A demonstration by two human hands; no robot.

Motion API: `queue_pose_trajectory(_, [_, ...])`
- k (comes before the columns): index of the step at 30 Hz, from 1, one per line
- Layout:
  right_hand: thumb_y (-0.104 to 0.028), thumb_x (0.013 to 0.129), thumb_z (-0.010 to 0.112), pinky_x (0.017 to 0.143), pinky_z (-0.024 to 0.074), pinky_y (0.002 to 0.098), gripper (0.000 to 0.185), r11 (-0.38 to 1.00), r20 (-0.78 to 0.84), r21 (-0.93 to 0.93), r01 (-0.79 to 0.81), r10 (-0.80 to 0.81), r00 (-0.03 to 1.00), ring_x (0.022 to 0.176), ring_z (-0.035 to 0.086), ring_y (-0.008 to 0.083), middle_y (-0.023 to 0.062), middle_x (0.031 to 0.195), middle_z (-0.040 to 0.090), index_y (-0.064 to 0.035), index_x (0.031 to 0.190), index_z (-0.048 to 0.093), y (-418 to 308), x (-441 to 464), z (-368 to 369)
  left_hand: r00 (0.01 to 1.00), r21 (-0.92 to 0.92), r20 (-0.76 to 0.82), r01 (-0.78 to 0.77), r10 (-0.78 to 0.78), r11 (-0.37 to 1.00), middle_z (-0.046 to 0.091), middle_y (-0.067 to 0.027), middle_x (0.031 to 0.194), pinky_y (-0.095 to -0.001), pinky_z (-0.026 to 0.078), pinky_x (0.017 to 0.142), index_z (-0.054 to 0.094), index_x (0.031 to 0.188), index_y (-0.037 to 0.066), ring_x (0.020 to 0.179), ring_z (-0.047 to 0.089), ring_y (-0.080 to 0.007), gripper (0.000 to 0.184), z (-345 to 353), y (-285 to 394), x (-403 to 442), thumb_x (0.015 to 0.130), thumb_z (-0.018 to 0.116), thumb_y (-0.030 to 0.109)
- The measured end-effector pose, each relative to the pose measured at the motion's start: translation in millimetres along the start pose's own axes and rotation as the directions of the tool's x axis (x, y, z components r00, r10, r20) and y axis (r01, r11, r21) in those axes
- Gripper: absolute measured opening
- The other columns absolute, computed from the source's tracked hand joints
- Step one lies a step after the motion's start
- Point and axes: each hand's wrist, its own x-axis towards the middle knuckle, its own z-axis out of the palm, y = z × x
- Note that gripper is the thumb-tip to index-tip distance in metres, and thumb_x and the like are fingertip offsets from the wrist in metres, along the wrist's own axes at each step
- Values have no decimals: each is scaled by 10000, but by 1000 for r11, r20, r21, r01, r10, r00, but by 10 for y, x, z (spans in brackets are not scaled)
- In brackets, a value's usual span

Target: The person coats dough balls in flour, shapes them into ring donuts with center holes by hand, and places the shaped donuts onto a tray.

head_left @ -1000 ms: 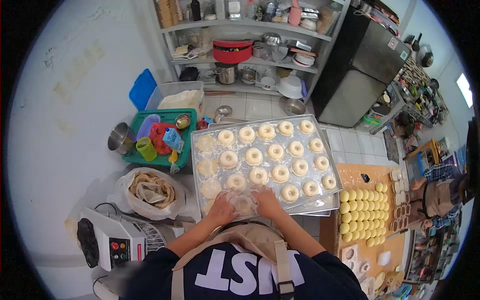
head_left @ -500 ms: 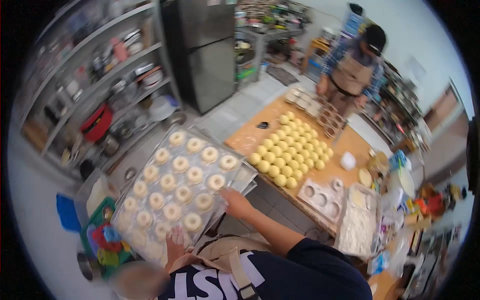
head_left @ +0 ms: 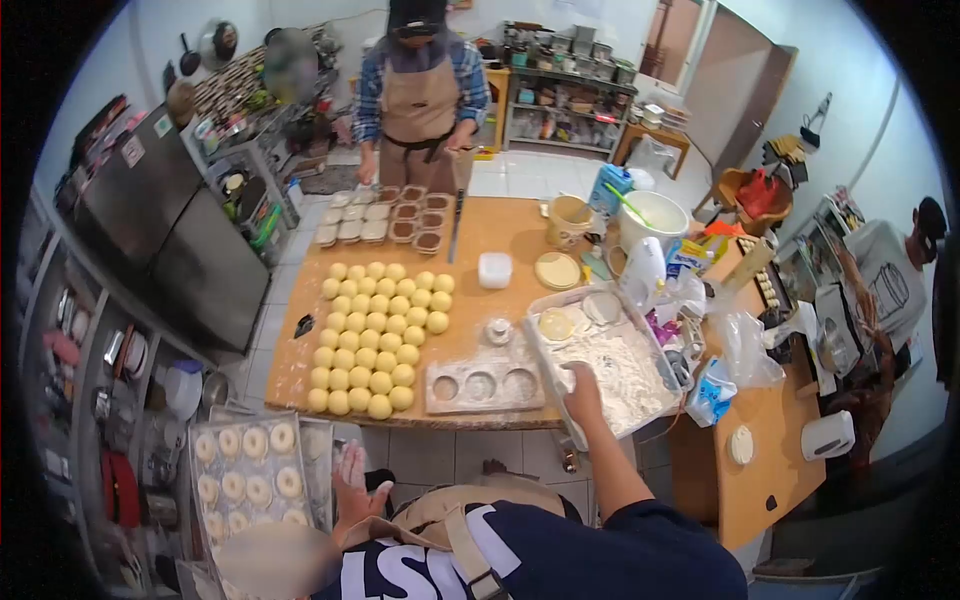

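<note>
My left hand is held beside the tray of ring-shaped doughs, fingers spread, with nothing in it. My right hand reaches over the near left edge of the white tray of flour; its fingers are bent together and what they hold, if anything, is too small to tell. Left of that tray lies a floured mold with three round hollows. Rows of yellow dough balls cover the left part of the wooden table.
A co-worker stands across the table beside filled cups. A white bucket, bags and bottles crowd the right side. Another person is at the far right. A fridge and shelves stand at left.
The view has swung right, from the shelves to the wooden table. My right hand has left the dough tray and moved to the flour tray. My left hand has come off the ring-shaped doughs.
</note>
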Motion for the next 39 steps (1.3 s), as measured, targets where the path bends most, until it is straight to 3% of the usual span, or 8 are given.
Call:
queue_pose_trajectory(7, [-96,720,705,995,369,419,528,968,-1,-170,-182,185,983,1165,460,369,197,1206,519,-34,1204,501,687,271,-645,997,-37,76,29,-26,999,303,-255,1438,-521,167,1089,318,1375,-38,1329,273,-422,802,463,360,684,809,637,432])
queue_pose_trajectory(14, [-133,717,729,1021,344,454,564,939,174,101,328,-341,924,1215,413,403,231,1315,437,-38,1223,497,-618,950,422,918,201,-269,348,-290,916,33,-247,1523,-654,33,1048,110,1466,56,1376,-10,-496,1086,248,189,720,708,684,581])
queue_pose_trajectory(21, [-167,742,720,1043,342,457,555,776,524,390,496,-630,573,1268,371,403,213,1409,348,-127,1256,518,-2424,936,1625,749,239,-238,663,-619,710,10,-235,1527,-648,3,1058,194,1471,122,1376,-39,-494,1097,-205,-99,394,641,729,599])
queue_pose_trajectory(23, [-164,742,719,1037,350,457,556,720,560,387,576,-680,474,1269,372,400,211,1417,339,-153,1261,520,-2696,1076,2032,733,198,-314,673,-604,713,27,-239,1524,-648,18,1057,243,1459,133,1375,-24,-497,1063,-269,-257,206,637,724,606])
queue_pose_trajectory(31, [-133,764,658,965,431,439,515,713,639,96,695,-579,506,1194,485,340,141,1397,413,-151,1257,510,-3436,2379,3574,662,185,-551,691,-508,699,111,-256,1499,-650,72,1051,244,1451,135,1371,46,-499,1020,-654,-843,-457,684,648,674])
queue_pose_trajectory(32, [-128,758,655,951,442,431,526,695,662,23,719,-549,510,1183,499,324,127,1386,430,-160,1262,510,-3478,2470,3695,622,196,-500,759,-603,621,115,-257,1497,-649,88,1050,215,1458,138,1366,61,-505,1016,-720,-824,-477,709,603,704])
queue_pose_trajectory(35, [-123,742,649,917,465,412,552,623,722,-150,768,-461,515,1158,532,276,90,1350,482,-188,1272,511,-3598,2624,3970,653,227,-603,692,-460,685,111,-255,1500,-649,103,1045,179,1468,146,1364,68,-507,1030,-797,-990,-593,713,591,712])
queue_pose_trajectory(39, [-158,730,658,900,468,405,558,537,774,-234,810,-402,490,1143,546,229,61,1272,549,-216,1267,516,-3509,2776,4334,606,180,-602,738,-521,650,93,-258,1508,-650,100,1046,155,1477,157,1369,74,-498,1024,-933,-997,-571,725,588,700])
